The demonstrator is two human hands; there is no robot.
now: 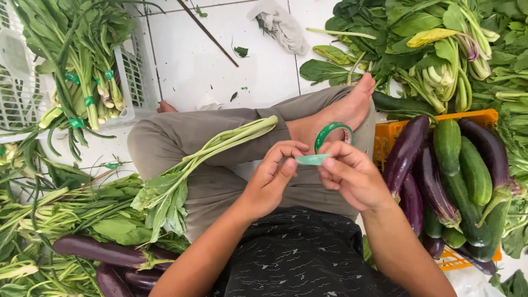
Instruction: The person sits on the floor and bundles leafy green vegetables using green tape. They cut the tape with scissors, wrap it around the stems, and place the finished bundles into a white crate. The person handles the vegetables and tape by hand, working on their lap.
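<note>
Head view: a short strip of green tape (312, 159) is pinched between the fingertips of the left hand (272, 179) and the right hand (352, 175), just above the lap. One roll of green tape (332, 133) is seen right behind the right hand's fingers, near the bare foot (344, 113); whether it is hooked on a finger cannot be told. Both hands are closed on the strip, thumbs pressed against forefingers.

One bunch of leafy greens (187, 176) is laid across the left thigh, stems pointing towards the foot, leaves hanging off the knee's edge. It is touched by neither hand.

Open room is found only on the white tiled floor (220, 55) ahead of the crossed legs, where one crumpled cloth (280, 25) and one thin stick (209, 33) lie. The left is hemmed in by a white plastic crate (132, 82) holding taped bundles of greens (88, 66), at least four green bands being visible, and by loose greens with at least three eggplants (99, 252) at the lower left edge. The right is closed off by an orange crate (396, 129) just beside the right forearm, loaded with about five purple eggplants (407, 148) and roughly five cucumbers (446, 144). More greens (429, 49) are piled beyond it.
</note>
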